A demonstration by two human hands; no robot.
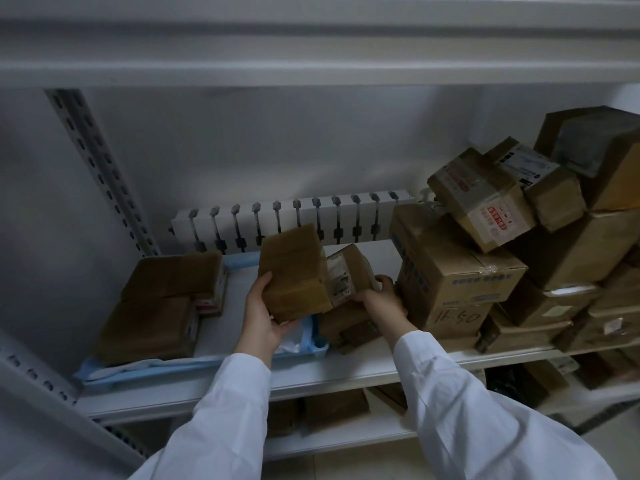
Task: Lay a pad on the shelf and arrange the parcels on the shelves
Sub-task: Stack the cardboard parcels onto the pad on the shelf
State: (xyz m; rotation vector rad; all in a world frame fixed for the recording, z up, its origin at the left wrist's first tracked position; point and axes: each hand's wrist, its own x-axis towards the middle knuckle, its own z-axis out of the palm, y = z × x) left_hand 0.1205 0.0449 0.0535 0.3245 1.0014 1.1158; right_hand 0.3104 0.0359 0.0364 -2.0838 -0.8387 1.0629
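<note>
Two hands, one pad, one radiator, over a dozen parcels.

- The pad is lying on the left part of the shelf.
- Two parcels are sitting at the pad's left end, one behind the other, touching.
- The left hand is holding a larger parcel above the pad's right end.
- The right hand is gripping a smaller parcel, which is touching the larger parcel's right side.
- A heap of parcels is filling the shelf's right part.
- A radiator is standing behind the shelf.
- More parcels are lying on the lower shelf.
</note>
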